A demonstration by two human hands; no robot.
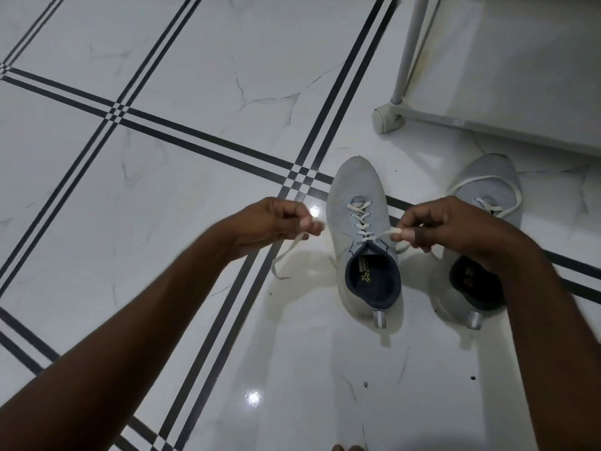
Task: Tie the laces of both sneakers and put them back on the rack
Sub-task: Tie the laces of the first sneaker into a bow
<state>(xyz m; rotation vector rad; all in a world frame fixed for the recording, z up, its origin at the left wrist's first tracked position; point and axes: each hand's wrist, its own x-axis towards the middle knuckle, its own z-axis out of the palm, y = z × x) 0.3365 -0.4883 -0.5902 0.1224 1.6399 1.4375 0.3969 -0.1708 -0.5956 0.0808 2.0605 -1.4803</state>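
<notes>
Two pale grey sneakers with dark navy linings stand side by side on the tiled floor, toes pointing away from me. My left hand [273,222] pinches one white lace end [286,252] out to the left of the left sneaker [357,203]; the tail hangs down toward the floor. My right hand [452,229] pinches the other lace end just right of that sneaker's collar. The right sneaker [491,180] sits partly behind my right hand and forearm, its lace lying loose in a loop over the toe.
The white shoe rack [403,60] stands at the upper right, its foot and lowest shelf just beyond the sneakers. The floor is glossy white marble-look tile with dark stripe bands. Toes show at the bottom edge.
</notes>
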